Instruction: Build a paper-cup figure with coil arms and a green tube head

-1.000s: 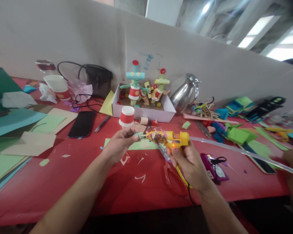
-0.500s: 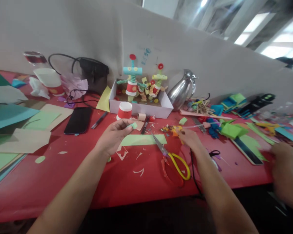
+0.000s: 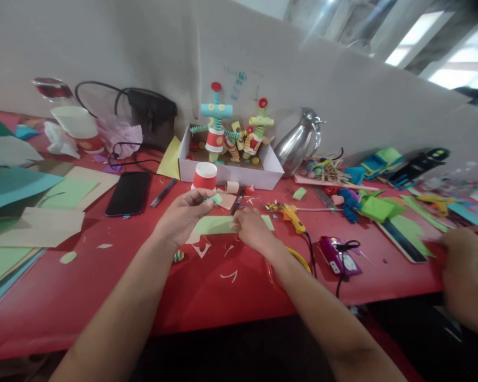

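Between the thumb and fingers of my left hand (image 3: 181, 216) is a small green folded paper piece (image 3: 214, 199). My right hand (image 3: 254, 229) hovers over a light green paper strip (image 3: 215, 225), fingers curled together; whether anything is in them is hidden. Just to the right lies a yellow glue gun (image 3: 292, 216), its black cord trailing toward the table edge. Scissors with yellow and red handles (image 3: 301, 259) are partly covered by my right forearm. A red and white paper cup (image 3: 205, 176) stands beyond my left hand. A green pleated paper coil (image 3: 178, 257) rests near my left wrist.
A white box (image 3: 231, 172) holding paper-cup figures stands against the wall, beside a steel jug (image 3: 298, 143). At left are a phone (image 3: 128, 193), a pen (image 3: 163, 193) and stacked coloured paper (image 3: 35, 228). A purple device (image 3: 340, 257) and another person's hand (image 3: 468, 270) are at right.
My right hand has let go of the glue gun and moved left over the green strip, close to my left hand. The left hand keeps its hold on the green paper piece.
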Demonstrator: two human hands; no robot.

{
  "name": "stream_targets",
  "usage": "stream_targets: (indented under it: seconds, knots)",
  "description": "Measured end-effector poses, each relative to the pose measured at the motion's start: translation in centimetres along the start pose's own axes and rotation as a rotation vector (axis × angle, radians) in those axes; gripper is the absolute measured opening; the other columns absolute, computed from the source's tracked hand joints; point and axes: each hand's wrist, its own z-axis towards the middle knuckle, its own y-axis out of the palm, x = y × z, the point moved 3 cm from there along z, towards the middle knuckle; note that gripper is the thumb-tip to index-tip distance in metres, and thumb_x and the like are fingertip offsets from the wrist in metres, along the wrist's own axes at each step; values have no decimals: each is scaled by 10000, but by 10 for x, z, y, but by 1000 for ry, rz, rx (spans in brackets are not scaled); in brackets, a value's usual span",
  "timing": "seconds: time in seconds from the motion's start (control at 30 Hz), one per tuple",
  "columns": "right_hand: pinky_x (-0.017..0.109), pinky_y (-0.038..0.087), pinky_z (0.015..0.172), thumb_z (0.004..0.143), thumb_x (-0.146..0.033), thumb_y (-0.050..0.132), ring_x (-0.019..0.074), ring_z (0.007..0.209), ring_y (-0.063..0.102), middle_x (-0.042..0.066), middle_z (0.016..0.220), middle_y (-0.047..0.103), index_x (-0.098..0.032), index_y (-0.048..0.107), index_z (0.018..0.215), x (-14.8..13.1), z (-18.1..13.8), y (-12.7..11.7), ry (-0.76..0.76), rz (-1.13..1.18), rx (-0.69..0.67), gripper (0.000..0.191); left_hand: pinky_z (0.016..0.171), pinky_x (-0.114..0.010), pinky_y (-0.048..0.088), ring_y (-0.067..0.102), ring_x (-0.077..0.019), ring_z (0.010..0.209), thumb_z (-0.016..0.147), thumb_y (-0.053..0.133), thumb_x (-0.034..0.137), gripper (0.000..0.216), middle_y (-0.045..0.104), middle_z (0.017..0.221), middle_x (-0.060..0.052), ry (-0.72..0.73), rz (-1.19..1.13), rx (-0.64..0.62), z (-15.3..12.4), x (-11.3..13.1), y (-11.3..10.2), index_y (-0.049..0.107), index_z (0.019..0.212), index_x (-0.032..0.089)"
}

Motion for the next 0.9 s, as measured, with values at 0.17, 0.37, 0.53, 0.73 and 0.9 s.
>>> stream_targets:
  seconds: [0.17, 0.37, 0.53, 0.73, 0.9]
  knots:
    - [305, 418, 671, 849, -130, 562, 203, 752, 627, 63, 807, 687, -199, 567, 860, 0, -4, -12, 59, 176, 68, 70, 772, -251, 459, 606, -120, 814, 692, 805, 171, 195, 685, 901, -20, -34, 43, -39, -3, -1, 4, 735, 875, 172]
    - [253, 441, 548, 754, -345, 748, 150, 602, 601, -34, 687, 671, -244, 515, 903, 2, -2, -33, 21, 1125, 262, 295, 813, -255, 455, 607, -125, 859, 724, 780, 170, 185, 673, 925, -19, -46, 51, -45, -3, -5, 1, 726, 900, 182]
    - [225, 397, 487, 693, -384, 800, 140, 595, 620, -29, 632, 644, -218, 540, 767, 7, -6, -26, 23, 1279, 284, 317, 804, -239, 448, 596, -112, 844, 734, 778, 182, 181, 659, 921, -9, -63, 83, -69, -2, -9, 1, 719, 905, 193]
    - [275, 498, 585, 616, -362, 854, 142, 569, 646, -77, 595, 594, -223, 482, 730, 5, -11, -19, 32, 1339, 200, 413, 754, -228, 457, 576, -97, 764, 713, 795, 194, 173, 648, 848, 6, -99, 100, -75, -2, -12, 5, 716, 867, 189]
    - [290, 518, 560, 607, -323, 862, 141, 547, 633, -62, 620, 624, -225, 491, 739, 8, -10, -20, 71, 1339, 196, 406, 819, -267, 497, 630, -126, 804, 663, 833, 200, 217, 688, 892, -19, -150, -19, -107, -5, -10, 11, 714, 844, 184]
